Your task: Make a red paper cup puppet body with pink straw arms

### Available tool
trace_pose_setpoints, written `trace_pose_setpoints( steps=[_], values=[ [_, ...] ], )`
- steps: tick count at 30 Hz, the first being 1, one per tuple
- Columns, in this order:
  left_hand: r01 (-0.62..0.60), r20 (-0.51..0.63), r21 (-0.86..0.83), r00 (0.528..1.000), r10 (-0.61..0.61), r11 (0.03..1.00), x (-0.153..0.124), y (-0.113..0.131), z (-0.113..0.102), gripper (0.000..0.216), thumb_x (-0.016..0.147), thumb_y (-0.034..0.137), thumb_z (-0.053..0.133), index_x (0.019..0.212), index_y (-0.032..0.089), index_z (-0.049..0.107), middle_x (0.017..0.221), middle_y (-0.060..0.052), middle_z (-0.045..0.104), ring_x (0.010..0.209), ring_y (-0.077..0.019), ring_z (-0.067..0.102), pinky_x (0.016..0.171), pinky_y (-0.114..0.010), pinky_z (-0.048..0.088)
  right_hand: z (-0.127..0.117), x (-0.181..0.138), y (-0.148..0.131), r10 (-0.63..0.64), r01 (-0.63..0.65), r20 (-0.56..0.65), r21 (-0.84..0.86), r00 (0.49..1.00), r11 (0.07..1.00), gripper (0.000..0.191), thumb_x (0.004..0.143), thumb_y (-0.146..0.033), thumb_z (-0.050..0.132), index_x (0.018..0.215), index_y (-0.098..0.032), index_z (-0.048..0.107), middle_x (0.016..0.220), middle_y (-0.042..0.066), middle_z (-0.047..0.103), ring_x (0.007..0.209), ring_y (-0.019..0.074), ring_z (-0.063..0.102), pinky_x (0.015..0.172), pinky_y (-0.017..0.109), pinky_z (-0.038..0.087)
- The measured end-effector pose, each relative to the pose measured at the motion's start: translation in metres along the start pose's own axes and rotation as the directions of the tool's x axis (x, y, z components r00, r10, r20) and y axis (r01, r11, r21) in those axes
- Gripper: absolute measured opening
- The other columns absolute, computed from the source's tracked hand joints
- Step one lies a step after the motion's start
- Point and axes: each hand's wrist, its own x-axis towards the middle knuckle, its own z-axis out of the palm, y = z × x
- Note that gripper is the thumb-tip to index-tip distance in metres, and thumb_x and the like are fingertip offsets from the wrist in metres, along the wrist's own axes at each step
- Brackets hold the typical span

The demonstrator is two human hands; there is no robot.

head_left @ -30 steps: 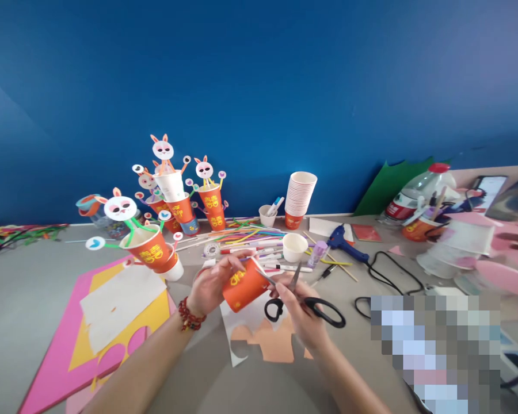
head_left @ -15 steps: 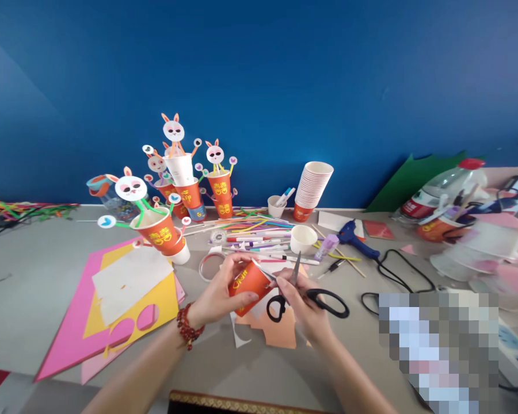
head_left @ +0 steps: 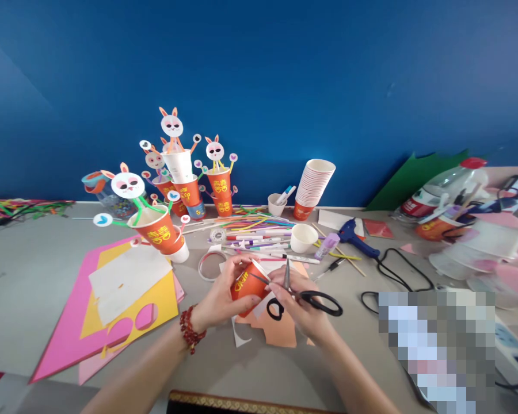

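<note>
The left hand [head_left: 220,294] curls around a red paper cup [head_left: 247,286], thumb along its side, holding it tilted just beside the right hand [head_left: 303,300]. That hand grips a pair of scissors [head_left: 287,277], blades parted; whether its fingertips touch the cup, I cannot tell. Compared with half a second ago, one blade now shows across the cup's outer wall instead of at the rim, so the work seems to have shifted to the side. Orange paper [head_left: 280,330] lies below the hands, a tape roll [head_left: 201,267] beyond the left.
</note>
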Motion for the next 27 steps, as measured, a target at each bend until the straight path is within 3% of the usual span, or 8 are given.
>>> trace_pose_setpoints(
  steps=[2, 6, 9, 12, 16, 20, 27],
  values=[
    [0.056, -0.031, -0.054, 0.998, -0.058, 0.997, 0.000, 0.000, 0.001, 0.065, 0.079, 0.025, 0.076, 0.132, 0.028, 0.039, 0.144, -0.012, 0.041, 0.135, -0.0319, 0.043, 0.105, -0.044, 0.044, -0.001, 0.000, 0.001, 0.021, -0.021, 0.000, 0.032, 1.000, 0.999, 0.018, 0.092, -0.031, 0.060, 0.081, -0.022, 0.072, 0.088, 0.005, 0.074, 0.085, 0.0218, 0.069, 0.082, 0.034, 0.054],
    [0.258, 0.043, -0.298, 0.966, -0.257, 0.919, -0.001, -0.001, 0.002, 0.065, 0.083, 0.034, 0.072, 0.136, 0.027, 0.035, 0.132, -0.012, 0.055, 0.117, -0.0296, 0.059, 0.096, -0.044, 0.049, 0.001, -0.003, 0.007, 0.211, -0.189, -0.090, 0.207, 0.973, 0.960, 0.025, 0.093, -0.040, 0.059, 0.087, -0.022, 0.075, 0.085, 0.005, 0.075, 0.078, 0.0209, 0.069, 0.068, 0.030, 0.055],
    [0.232, 0.007, -0.347, 0.970, -0.244, 0.909, -0.001, -0.003, 0.004, 0.062, 0.083, 0.035, 0.072, 0.135, 0.027, 0.038, 0.134, -0.012, 0.055, 0.119, -0.0297, 0.058, 0.097, -0.042, 0.048, 0.002, -0.005, 0.010, 0.295, -0.260, -0.104, 0.260, 0.950, 0.930, 0.029, 0.092, -0.045, 0.060, 0.093, -0.021, 0.077, 0.081, 0.004, 0.076, 0.071, 0.0197, 0.067, 0.060, 0.028, 0.054],
    [0.167, -0.013, -0.267, 0.984, -0.177, 0.949, -0.001, -0.007, 0.005, 0.065, 0.083, 0.033, 0.073, 0.138, 0.028, 0.038, 0.142, -0.012, 0.049, 0.128, -0.0314, 0.051, 0.102, -0.044, 0.046, 0.003, -0.005, 0.008, 0.289, -0.268, -0.073, 0.213, 0.955, 0.940, 0.031, 0.091, -0.046, 0.061, 0.095, -0.020, 0.077, 0.087, 0.007, 0.077, 0.078, 0.0231, 0.070, 0.062, 0.030, 0.056],
    [0.057, -0.092, -0.027, 0.994, -0.059, 0.998, -0.001, -0.012, 0.005, 0.072, 0.082, 0.028, 0.073, 0.143, 0.026, 0.035, 0.148, -0.013, 0.041, 0.136, -0.0329, 0.043, 0.111, -0.047, 0.039, 0.005, -0.002, 0.003, 0.263, -0.251, -0.060, 0.152, 0.963, 0.956, 0.029, 0.089, -0.045, 0.063, 0.093, -0.020, 0.078, 0.095, 0.008, 0.078, 0.085, 0.0257, 0.072, 0.067, 0.032, 0.059],
    [0.010, -0.139, 0.135, 0.990, 0.009, 0.991, -0.002, -0.013, 0.004, 0.076, 0.082, 0.026, 0.072, 0.146, 0.027, 0.030, 0.150, -0.014, 0.038, 0.134, -0.0336, 0.046, 0.110, -0.048, 0.040, 0.006, -0.001, 0.003, 0.292, -0.278, -0.072, 0.160, 0.954, 0.947, 0.029, 0.089, -0.044, 0.063, 0.094, -0.019, 0.077, 0.087, 0.007, 0.078, 0.081, 0.0263, 0.074, 0.064, 0.032, 0.060],
    [-0.045, -0.120, 0.182, 0.990, 0.068, 0.982, -0.004, -0.022, 0.003, 0.089, 0.076, 0.025, 0.079, 0.147, 0.029, 0.026, 0.145, -0.015, 0.042, 0.122, -0.0327, 0.055, 0.102, -0.048, 0.048, 0.004, -0.002, 0.004, 0.056, -0.056, -0.025, 0.017, 0.998, 0.998, 0.018, 0.090, -0.032, 0.062, 0.086, -0.022, 0.076, 0.095, 0.008, 0.078, 0.081, 0.0245, 0.075, 0.072, 0.035, 0.062]
  ],
)
